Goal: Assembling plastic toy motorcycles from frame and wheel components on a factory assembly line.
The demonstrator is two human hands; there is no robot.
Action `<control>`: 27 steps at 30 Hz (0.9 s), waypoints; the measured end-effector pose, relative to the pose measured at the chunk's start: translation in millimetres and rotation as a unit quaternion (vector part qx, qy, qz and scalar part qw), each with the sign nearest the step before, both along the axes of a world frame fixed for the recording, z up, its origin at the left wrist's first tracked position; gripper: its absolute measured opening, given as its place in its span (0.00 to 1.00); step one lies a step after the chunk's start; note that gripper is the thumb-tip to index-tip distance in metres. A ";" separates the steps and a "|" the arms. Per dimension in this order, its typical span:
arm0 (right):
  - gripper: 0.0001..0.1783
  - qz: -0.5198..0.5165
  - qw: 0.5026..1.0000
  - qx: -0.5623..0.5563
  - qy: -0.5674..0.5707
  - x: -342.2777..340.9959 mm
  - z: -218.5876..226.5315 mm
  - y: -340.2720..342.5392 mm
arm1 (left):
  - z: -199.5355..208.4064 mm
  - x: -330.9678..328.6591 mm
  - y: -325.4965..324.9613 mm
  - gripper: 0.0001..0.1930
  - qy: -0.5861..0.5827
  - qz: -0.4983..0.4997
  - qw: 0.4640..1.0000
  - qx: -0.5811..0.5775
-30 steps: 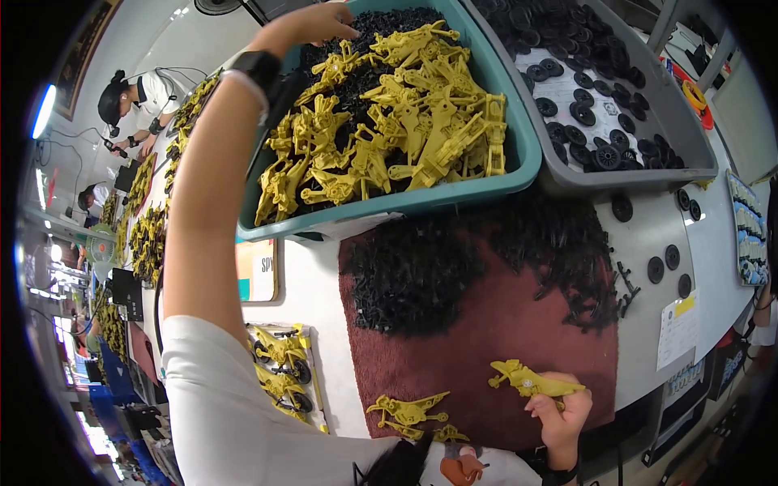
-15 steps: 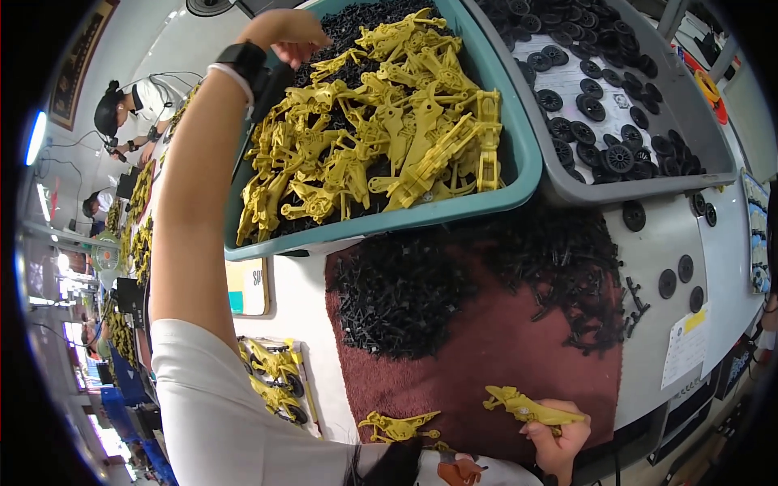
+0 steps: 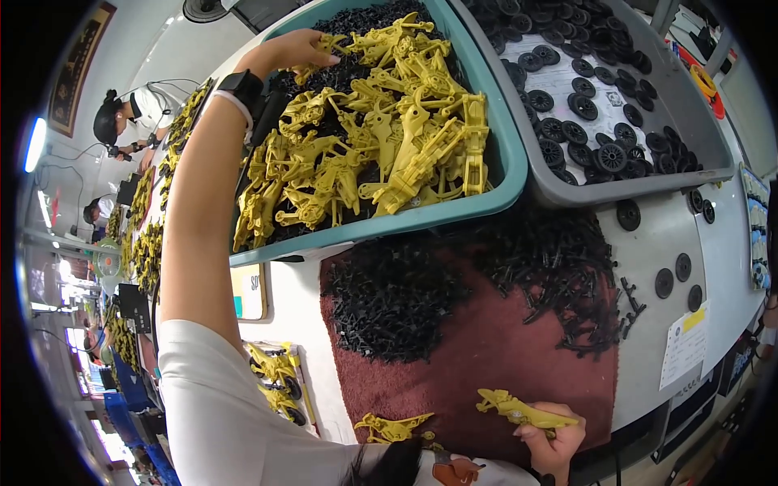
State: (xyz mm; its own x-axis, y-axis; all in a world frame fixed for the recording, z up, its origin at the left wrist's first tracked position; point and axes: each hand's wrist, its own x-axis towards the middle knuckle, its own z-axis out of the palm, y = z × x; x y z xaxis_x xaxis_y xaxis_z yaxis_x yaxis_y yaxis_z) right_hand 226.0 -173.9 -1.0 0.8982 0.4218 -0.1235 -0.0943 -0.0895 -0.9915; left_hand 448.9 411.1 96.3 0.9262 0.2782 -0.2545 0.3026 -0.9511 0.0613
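Observation:
My left hand (image 3: 288, 52) reaches into the far left part of a teal bin (image 3: 381, 225). Its thumb and fingers close round a yellow plastic part (image 3: 326, 44), partly hidden by the hand. A heap of yellow plastic frame parts (image 3: 397, 146) lies in this bin, over small black pieces. Low in the view, my right hand (image 3: 559, 433) grips a yellow toy motorcycle body (image 3: 516, 407) above a dark red cloth (image 3: 486, 364). Another yellow motorcycle body (image 3: 393, 426) lies at the cloth's near edge, left of that hand.
Piles of small black pieces (image 3: 389, 308) and black pins (image 3: 559, 300) cover the cloth's far part. A grey bin (image 3: 640, 188) holds black wheels; loose wheels (image 3: 664, 283) lie beside it. Yellow toy motorcycles (image 3: 279, 377) stand at left. Co-workers (image 3: 134, 121) sit farther left.
My left hand has moved slightly down and right in the bin and closed on a yellow part. My right hand still holds the motorcycle body, almost in place.

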 end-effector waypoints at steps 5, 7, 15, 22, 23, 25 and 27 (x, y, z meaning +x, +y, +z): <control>0.19 0.026 1.000 0.003 -0.009 2.1 -0.1 -0.2 | 15.4 -17.5 9.8 0.24 -0.124 -0.039 0.989 -0.067; 0.18 0.036 0.999 -0.002 -0.021 3.0 -2.2 -1.3 | 40.8 -31.2 -28.6 0.25 -0.109 -0.010 0.989 -0.100; 0.16 0.026 0.999 0.013 -0.012 3.6 -1.1 -0.3 | 53.4 -38.1 -93.8 0.27 0.251 -0.039 0.930 -0.266; 0.18 0.023 0.999 0.019 -0.038 -0.7 -3.2 1.9 | 52.4 18.2 -74.3 0.40 -0.069 -0.096 0.991 -0.066; 0.19 0.023 0.999 0.015 -0.024 -0.8 -3.9 -0.7 | 34.3 29.6 -81.3 0.42 -0.113 -0.137 0.983 -0.036; 0.20 0.021 1.000 0.012 -0.015 1.4 -4.2 -1.3 | -0.6 40.7 -88.2 0.45 -0.109 -0.160 0.981 -0.023; 0.21 0.042 0.998 -0.036 -0.023 2.8 5.0 -4.4 | -2.3 51.8 -97.4 0.38 -0.017 -0.149 0.989 0.010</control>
State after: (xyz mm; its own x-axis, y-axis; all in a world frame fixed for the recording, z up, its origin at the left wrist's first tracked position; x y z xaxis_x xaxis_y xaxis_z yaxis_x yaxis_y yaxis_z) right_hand 228.8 -178.3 4.0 0.8651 0.4882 -0.1155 -0.0378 -0.1662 -0.9854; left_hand 500.7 313.7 94.0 0.9759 -0.0043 -0.2182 0.0062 -0.9989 0.0471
